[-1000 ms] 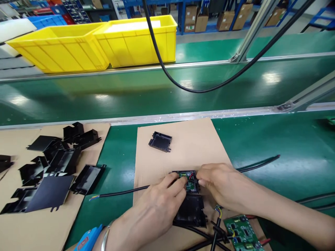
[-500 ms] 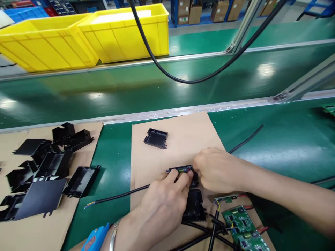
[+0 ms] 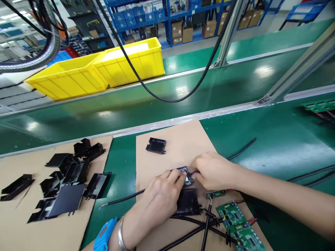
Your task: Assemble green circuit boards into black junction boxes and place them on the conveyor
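Small green board (image 3: 186, 176) in a black housing (image 3: 187, 202) sits on the cardboard sheet (image 3: 180, 146), mid-surface. Your left hand (image 3: 161, 195) pinches its near edge; your right hand (image 3: 211, 170) is closed on the black cable (image 3: 242, 150) at its far side. Loose black cover (image 3: 156, 145) lies behind, well apart. Green circuit board (image 3: 239, 225) lies to the right. No legible markings anywhere.

Two yellow bins (image 3: 104, 68) side by side beyond the green belt (image 3: 157, 101), with a black hose (image 3: 167, 99) sagging over it. Loose black covers (image 3: 65, 177) heaped on cardboard (image 3: 21, 216) at left; one small black cover (image 3: 156, 145) alone on the middle cardboard sheet (image 3: 183, 139). Green board (image 3: 240, 226) at lower right, black cables (image 3: 193, 230) just beside it.
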A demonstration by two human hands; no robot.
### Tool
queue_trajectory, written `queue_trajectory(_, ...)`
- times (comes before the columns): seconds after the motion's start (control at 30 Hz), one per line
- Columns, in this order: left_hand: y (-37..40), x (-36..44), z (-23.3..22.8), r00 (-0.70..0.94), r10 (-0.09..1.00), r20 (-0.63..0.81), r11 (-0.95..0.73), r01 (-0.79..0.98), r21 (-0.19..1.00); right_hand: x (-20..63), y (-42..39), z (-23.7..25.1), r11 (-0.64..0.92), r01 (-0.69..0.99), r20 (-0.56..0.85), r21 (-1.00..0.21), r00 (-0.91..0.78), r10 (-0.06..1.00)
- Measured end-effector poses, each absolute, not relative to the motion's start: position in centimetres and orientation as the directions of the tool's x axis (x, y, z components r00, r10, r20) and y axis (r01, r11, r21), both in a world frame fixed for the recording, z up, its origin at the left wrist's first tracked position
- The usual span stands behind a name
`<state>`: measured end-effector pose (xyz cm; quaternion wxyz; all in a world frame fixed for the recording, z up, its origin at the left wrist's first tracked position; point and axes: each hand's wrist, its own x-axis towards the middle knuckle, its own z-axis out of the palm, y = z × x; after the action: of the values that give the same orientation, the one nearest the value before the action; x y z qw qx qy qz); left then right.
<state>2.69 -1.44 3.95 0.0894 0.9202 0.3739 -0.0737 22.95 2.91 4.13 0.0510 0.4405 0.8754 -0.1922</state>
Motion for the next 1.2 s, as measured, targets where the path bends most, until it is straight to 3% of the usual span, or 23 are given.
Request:
queue_trajectory(0.13, -1.6, 2.5, 4.0, 0.708, 0.686, -0.167, -0.703, 0.705, 0.097, 24.6, 2.1, 2.6, 0.679, 0.676, -0.057, -0.288, -0.719, 0.692)
queue_trajectory(0.27, -1.8, 3.8, 3.6, 0.702, 0.690, -0.178, -0.712, 0.702, 0.012, 24.5, 2.3, 1.9, 0.790, 0.586, 0.012, -0.179, -0.802, 0.597)
queue_trajectory(0.4, -2.2, 5.0, 2.7, 0.689, 0.699, -0.191, -0.707, 0.705, -0.047, 24.2, 2.9, 1.6, 0.822, 0.528, 0.040, -0.212, -0.836, 0.548)
queue_trajectory(0.5, -2.2, 4.9, 2.3, 0.682, 0.710, -0.175, -0.698, 0.715, -0.042, 24.2, 3.1, 1.2, 0.806, 0.530, 0.053, -0.263, -0.827, 0.560)
queue_trajectory(0.67, -1.4, 2.8, 3.3, 0.685, 0.713, -0.147, -0.662, 0.727, 0.182, 24.8, 3.1, 1.1, 0.750, 0.588, 0.036, -0.303, -0.779, 0.626)
queue_trajectory(0.73, -1.5, 2.3, 3.6, 0.668, 0.735, -0.111, -0.639, 0.739, 0.214, 25.0, 3.1, 1.3, 0.709, 0.618, 0.027, -0.340, -0.747, 0.664)
queue_trajectory(1.07, -2.7, 3.6, 2.5, 0.710, 0.692, -0.134, -0.709, 0.703, 0.063, 24.8, 3.4, 1.2, 0.655, 0.572, 0.029, -0.494, -0.742, 0.670)
queue_trajectory(1.2, -2.4, 3.7, 2.7, 0.695, 0.704, -0.143, -0.691, 0.718, 0.086, 24.7, 3.4, 1.0, 0.648, 0.570, 0.027, -0.506, -0.740, 0.672)
